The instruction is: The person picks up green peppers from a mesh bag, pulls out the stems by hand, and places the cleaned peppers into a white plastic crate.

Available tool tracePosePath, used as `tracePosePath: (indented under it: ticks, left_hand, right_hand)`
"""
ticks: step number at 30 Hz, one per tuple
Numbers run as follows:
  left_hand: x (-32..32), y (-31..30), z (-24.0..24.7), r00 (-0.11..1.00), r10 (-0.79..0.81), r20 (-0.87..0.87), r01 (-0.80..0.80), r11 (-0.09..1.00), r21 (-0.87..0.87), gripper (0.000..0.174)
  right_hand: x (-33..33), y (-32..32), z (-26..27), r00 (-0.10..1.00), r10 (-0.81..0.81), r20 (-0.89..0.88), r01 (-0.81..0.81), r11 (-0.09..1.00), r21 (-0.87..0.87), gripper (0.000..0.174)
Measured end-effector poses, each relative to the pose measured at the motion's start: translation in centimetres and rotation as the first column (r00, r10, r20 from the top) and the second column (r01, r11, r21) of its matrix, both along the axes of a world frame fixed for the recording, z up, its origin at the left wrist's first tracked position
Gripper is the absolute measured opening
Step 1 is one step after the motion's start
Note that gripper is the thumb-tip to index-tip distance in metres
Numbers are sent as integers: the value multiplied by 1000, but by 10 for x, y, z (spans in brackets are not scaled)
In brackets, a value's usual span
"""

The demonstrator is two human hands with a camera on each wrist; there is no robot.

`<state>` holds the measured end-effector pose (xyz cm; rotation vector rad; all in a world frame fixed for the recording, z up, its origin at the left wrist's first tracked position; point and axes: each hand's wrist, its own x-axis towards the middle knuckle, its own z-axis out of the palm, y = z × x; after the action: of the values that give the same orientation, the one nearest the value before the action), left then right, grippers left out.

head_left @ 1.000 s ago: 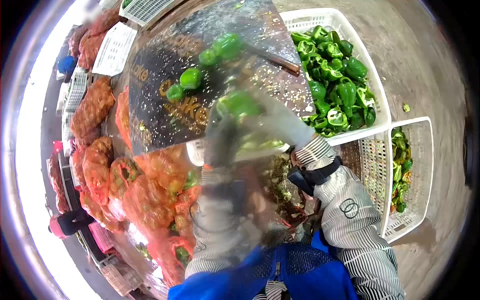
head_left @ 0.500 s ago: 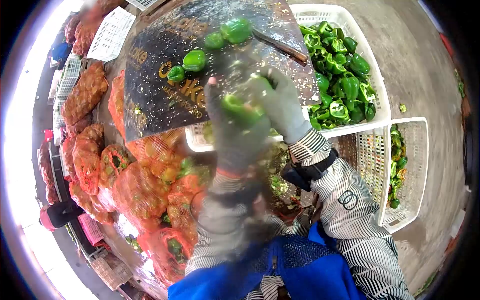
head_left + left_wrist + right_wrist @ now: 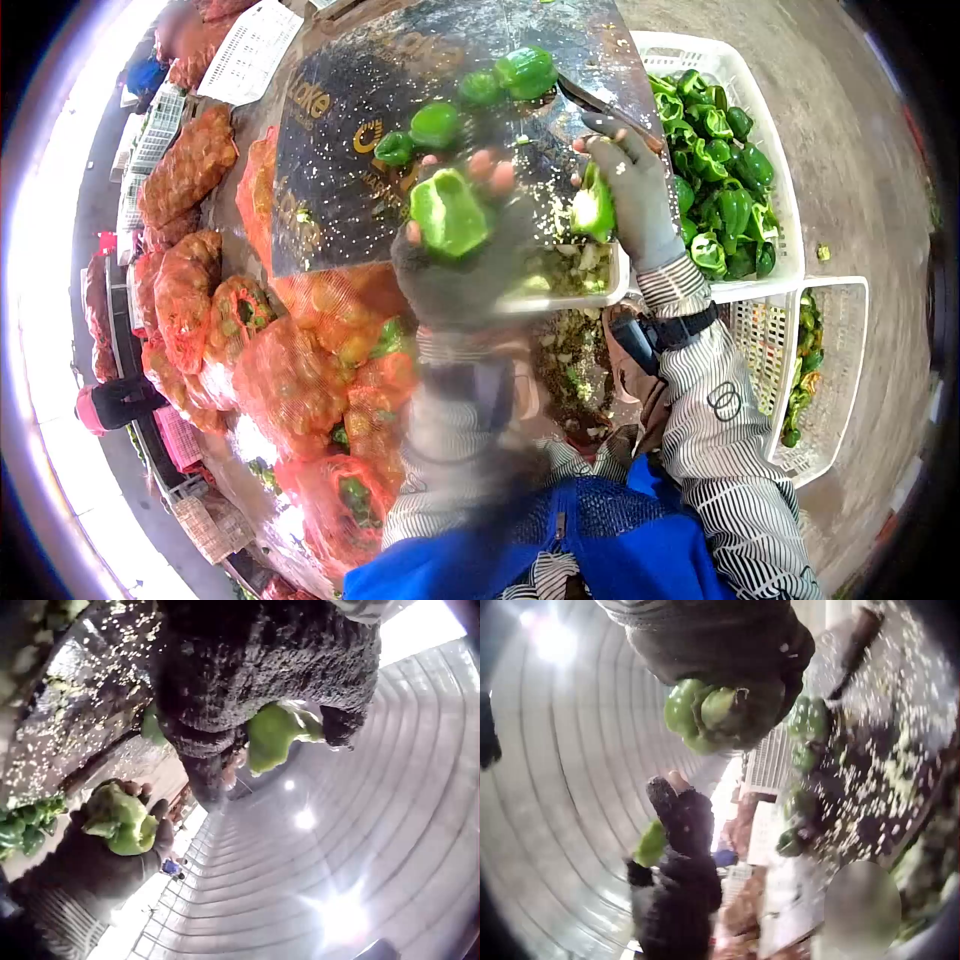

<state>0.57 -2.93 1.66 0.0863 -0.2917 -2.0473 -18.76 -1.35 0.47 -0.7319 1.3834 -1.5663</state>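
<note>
In the head view, my gloved left hand (image 3: 460,285) grips a green bell pepper half (image 3: 448,212), its pale inside turned up. The thumb lies at its left edge; bare fingertips show beyond it. To the right, my gloved right hand (image 3: 637,190) holds another bell pepper piece (image 3: 593,205), whose cut, pale face also shows in the left wrist view. Both hands are over the near part of a dark board (image 3: 340,220) strewn with pale seeds. Several whole green peppers (image 3: 434,125) lie beyond them. A knife (image 3: 590,98) rests near the board's right edge, partly behind my right hand.
A white crate (image 3: 790,200) of opened green peppers stands right of the board. Another crate (image 3: 855,390) with pepper scraps sits nearer. Under the board's near edge is a white bin (image 3: 622,280) with cores. Red mesh sacks (image 3: 290,380) crowd the left.
My hands were together around one blurred pepper. They have since moved apart, and each now holds a piece. The head view has shifted slightly.
</note>
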Motion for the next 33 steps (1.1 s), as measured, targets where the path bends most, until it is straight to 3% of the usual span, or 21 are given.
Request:
tracePosePath:
  ticks: [1,2,3,4,5,7,10,11,13,15,17,19,21,22,23,25,26,27,29,31,33]
  left_hand:
    - [-1,-1,-2,1000,-3,-3,3,1000,0,55]
    - [-4,-2,-7,971,85,224,-80,996,-30,55]
    - [-7,-3,-14,885,168,434,-149,986,-78,54]
    - [-7,-6,-19,822,190,537,38,922,-384,56]
    - [-8,-10,-23,243,677,695,323,619,-716,59]
    - [-24,-4,-17,665,326,672,9,897,-443,67]
    - [-32,-6,-16,922,151,357,-55,962,-266,69]
    - [-37,-2,-18,821,265,505,-75,928,-364,69]
    - [-37,1,-17,728,266,632,107,866,-488,66]
    - [-47,18,-9,548,400,735,138,823,-551,64]
    - [-47,24,-6,518,433,737,169,793,-585,60]
    - [-56,31,-7,481,512,712,27,803,-595,56]
    - [-67,39,-13,373,602,706,-157,791,-591,50]
    - [-70,43,-12,344,630,696,-195,773,-603,48]
    - [-74,46,-11,310,656,688,-233,754,-614,46]
    - [-79,47,-13,299,663,686,-279,749,-601,45]
    - [-79,47,-14,278,673,685,-337,736,-587,45]
    - [-81,46,-12,278,672,687,-333,738,-587,45]
    - [-85,39,-3,304,834,461,-345,548,-762,50]
    - [-95,33,31,396,849,350,-366,496,-788,49]
    - [-132,47,66,406,766,498,-164,598,-785,51]
  right_hand:
    - [2,3,11,964,60,-260,-42,996,77,29]
    - [8,8,16,947,180,-268,-208,975,-79,32]
    - [15,11,7,885,220,-411,-257,966,-37,36]
    - [20,12,5,818,237,-524,-348,929,-124,35]
    - [25,11,5,741,234,-630,-443,874,-196,34]
    - [38,17,5,806,225,-548,-372,912,-173,32]
    - [35,23,19,903,315,-293,-344,937,-54,30]
    - [31,25,24,911,398,-104,-398,917,29,30]
    - [19,31,20,899,435,-50,-432,900,56,30]
    - [14,33,1,801,343,-491,-458,879,-133,32]
    - [13,45,4,769,249,-589,-398,907,-137,35]
    - [20,45,11,912,398,-102,-391,917,80,34]
    - [38,44,-1,970,238,-40,-240,970,-48,29]
    - [31,49,11,954,294,-55,-289,954,85,25]
    - [39,50,2,985,156,-71,-162,982,-97,24]
    - [21,69,35,972,233,-4,-227,952,207,24]
    - [18,71,28,973,230,1,-225,951,212,24]
    - [12,69,21,946,315,-73,-301,940,160,25]
    - [0,67,11,907,393,-149,-380,919,107,26]
    - [-12,69,17,507,756,-415,-467,645,604,26]
    - [-16,78,11,412,692,-593,-401,722,564,28]
